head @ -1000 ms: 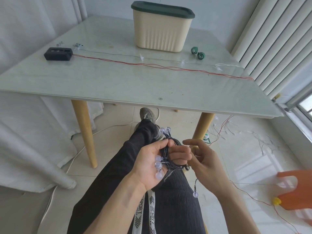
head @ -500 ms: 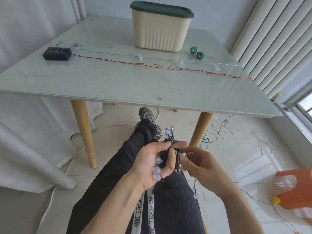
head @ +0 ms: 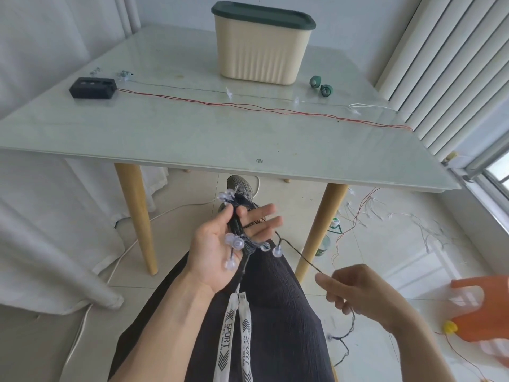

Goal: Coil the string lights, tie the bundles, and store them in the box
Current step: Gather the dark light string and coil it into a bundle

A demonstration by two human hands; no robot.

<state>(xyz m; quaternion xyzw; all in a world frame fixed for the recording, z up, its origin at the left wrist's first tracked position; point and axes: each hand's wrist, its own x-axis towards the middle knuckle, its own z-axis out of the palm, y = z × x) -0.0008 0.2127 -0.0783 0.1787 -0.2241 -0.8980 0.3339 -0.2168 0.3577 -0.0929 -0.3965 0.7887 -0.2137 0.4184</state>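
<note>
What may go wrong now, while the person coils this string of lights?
1. The left hand has straight fingers, and only the thumb seems to press the coiled bundle, so loops may slip off.
2. The free wire pulled by the right hand trails toward the floor and may tangle.

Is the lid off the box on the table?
No, the dark green lid sits on top of the cream box.
</note>
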